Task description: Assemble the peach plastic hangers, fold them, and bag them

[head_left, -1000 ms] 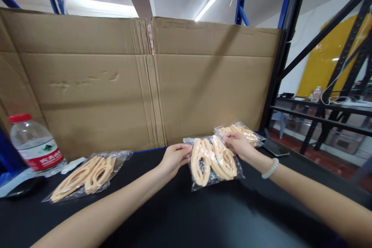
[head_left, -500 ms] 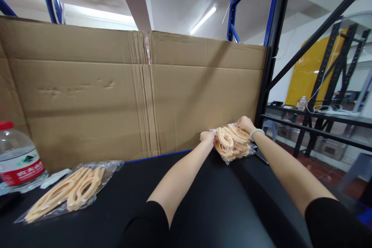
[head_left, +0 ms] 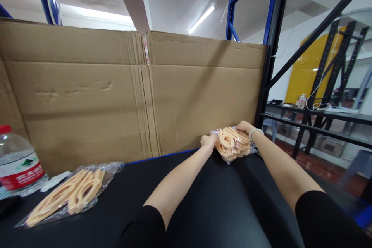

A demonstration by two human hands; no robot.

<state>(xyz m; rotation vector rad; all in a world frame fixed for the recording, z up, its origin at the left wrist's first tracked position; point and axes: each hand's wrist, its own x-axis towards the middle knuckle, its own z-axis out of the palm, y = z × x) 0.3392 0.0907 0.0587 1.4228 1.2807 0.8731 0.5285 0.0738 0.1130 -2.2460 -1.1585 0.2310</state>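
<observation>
At the far right of the black table, a clear plastic bag [head_left: 234, 144] full of peach-coloured looped pieces lies close to the cardboard. My left hand [head_left: 208, 140] is closed on the bag's left edge. My right hand [head_left: 246, 127], with a beaded bracelet at the wrist, grips the bag's upper right edge; its fingertips are partly hidden. A second clear bag [head_left: 68, 193], holding similar peach-coloured loops, lies flat on the left side of the table, away from both hands.
A large water bottle [head_left: 20, 164] with a red cap stands at the left edge, beside a white crumpled wrapper [head_left: 55, 181]. Cardboard sheets [head_left: 87, 104] wall off the back of the black table [head_left: 215, 205]. A black rack post [head_left: 266, 81] rises at the right.
My right hand has lowered slightly, and the top of the bag between my hands has come down and lies flatter. My left hand has barely moved.
</observation>
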